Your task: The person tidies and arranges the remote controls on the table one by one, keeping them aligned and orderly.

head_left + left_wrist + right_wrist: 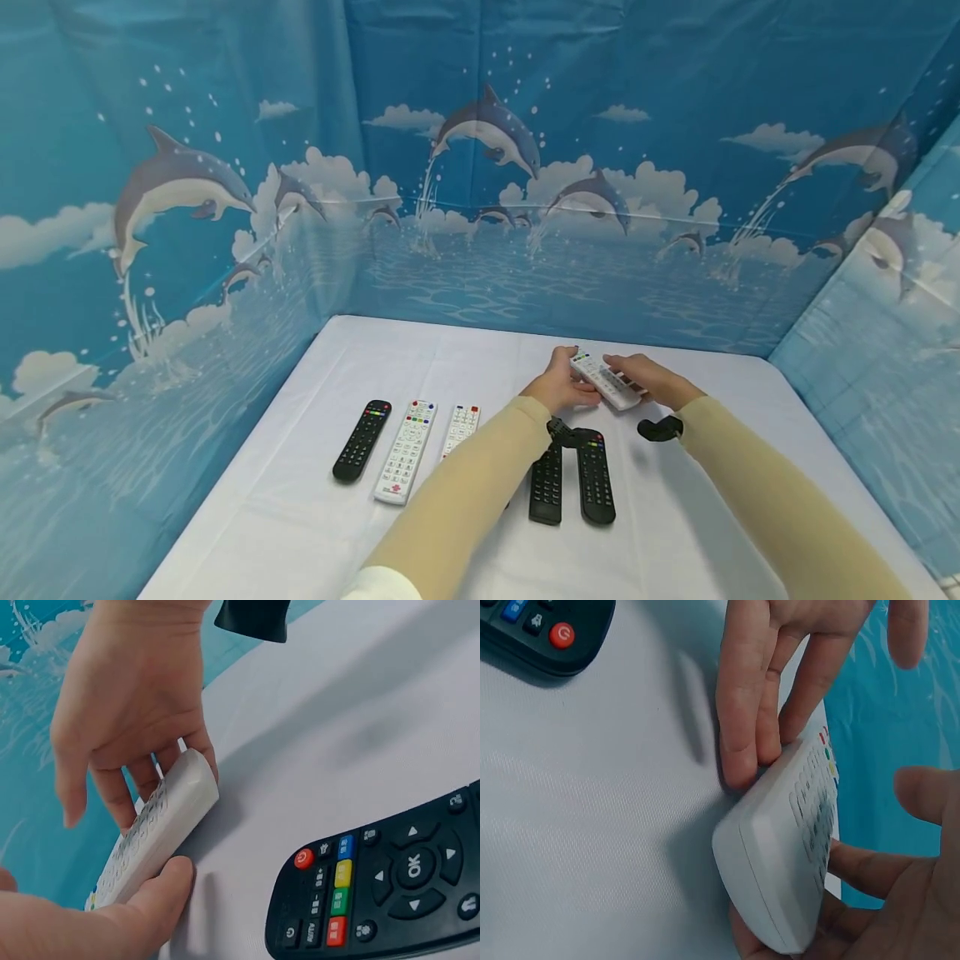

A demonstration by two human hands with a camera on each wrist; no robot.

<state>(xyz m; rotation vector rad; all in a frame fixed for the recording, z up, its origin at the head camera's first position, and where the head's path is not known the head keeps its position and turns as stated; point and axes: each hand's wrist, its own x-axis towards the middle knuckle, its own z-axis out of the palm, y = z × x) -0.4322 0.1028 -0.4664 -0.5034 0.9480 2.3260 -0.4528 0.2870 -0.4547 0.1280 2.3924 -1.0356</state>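
Note:
Both hands hold a white remote control [609, 385] near the table's back edge, its button face tilted. My left hand [564, 385] has its fingers along one long edge, towards the end with coloured buttons. At the other end, my right hand [658, 382] has its fingers bent around the back and underside. Seen from the right wrist, the white remote [776, 847] casts a shadow on the cloth, and the right thumb [919, 795] stands off its buttons. Part of the remote's back is hidden.
A black remote [362, 442] and two white remotes [405, 454] [460, 427] lie at the left, one partly behind the left sleeve. Two more black remotes [546, 487] [596, 479] lie nearer, on the white cloth [285, 500]. A dolphin-print curtain [480, 275] surrounds the table.

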